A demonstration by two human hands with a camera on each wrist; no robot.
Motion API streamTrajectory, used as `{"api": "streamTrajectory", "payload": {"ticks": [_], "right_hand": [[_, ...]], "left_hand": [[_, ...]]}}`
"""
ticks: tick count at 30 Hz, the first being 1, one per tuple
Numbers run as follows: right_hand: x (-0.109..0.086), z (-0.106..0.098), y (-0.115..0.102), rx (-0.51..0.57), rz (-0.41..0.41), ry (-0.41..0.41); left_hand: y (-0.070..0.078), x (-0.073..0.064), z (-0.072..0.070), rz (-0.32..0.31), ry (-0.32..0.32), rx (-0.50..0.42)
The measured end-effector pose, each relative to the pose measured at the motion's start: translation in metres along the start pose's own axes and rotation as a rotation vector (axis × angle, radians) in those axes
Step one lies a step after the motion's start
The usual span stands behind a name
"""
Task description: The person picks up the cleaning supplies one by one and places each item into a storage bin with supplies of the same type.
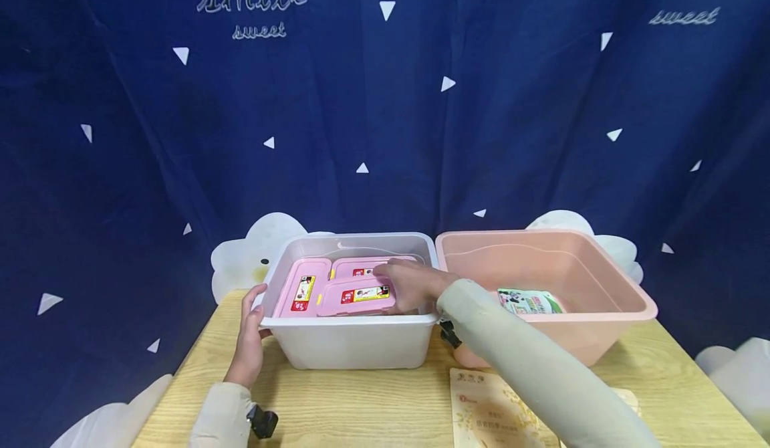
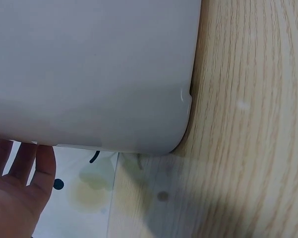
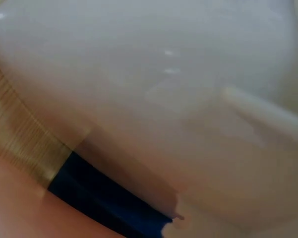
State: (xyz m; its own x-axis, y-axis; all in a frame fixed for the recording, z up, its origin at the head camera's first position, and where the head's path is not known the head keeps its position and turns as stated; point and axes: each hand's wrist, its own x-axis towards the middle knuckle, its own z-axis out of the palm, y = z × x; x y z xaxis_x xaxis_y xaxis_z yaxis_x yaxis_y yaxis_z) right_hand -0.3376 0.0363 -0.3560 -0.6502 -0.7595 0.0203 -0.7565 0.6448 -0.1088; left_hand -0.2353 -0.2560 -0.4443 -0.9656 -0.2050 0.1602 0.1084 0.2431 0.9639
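Observation:
Several flat pink boxes with red and yellow labels lie in the white bin [image 1: 355,344]. One pink box [image 1: 301,284] runs lengthwise along the left wall, and another pink box [image 1: 345,269] lies across the back. My right hand [image 1: 415,284] reaches over the bin's right rim and grips the right end of the front pink box [image 1: 337,299]; its thumb is hidden. At the bin's front left corner, my left hand [image 1: 248,341] holds the rim. The left wrist view shows those fingers [image 2: 44,161] against the bin's edge. Blurred bin wall [image 3: 139,64] fills most of the right wrist view.
A pink bin [image 1: 547,241] stands right beside the white one, with a green and white printed packet [image 1: 529,301] inside. On the wooden table [image 1: 361,408], a tan printed packet [image 1: 481,408] lies at the front, partly under my right sleeve. A dark blue curtain [image 1: 385,100] hangs behind.

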Motion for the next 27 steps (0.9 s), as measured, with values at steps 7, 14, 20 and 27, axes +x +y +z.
{"api": "streamTrajectory", "payload": {"ticks": [7,14,20,27], "right_hand": [[0.001,0.007,0.004,0.003,0.003,-0.026],[-0.001,0.012,0.005,0.031,-0.010,-0.004],[-0.004,0.013,0.002,-0.001,0.013,-0.014],[-0.005,0.017,0.003,-0.049,0.026,-0.007]], "left_hand": [[0.001,0.000,-0.001,0.004,-0.012,-0.019],[0.002,0.000,-0.001,-0.013,-0.005,-0.023],[0.002,0.000,0.001,-0.017,0.009,-0.038],[0.001,0.001,0.001,-0.012,0.000,-0.031]]}}
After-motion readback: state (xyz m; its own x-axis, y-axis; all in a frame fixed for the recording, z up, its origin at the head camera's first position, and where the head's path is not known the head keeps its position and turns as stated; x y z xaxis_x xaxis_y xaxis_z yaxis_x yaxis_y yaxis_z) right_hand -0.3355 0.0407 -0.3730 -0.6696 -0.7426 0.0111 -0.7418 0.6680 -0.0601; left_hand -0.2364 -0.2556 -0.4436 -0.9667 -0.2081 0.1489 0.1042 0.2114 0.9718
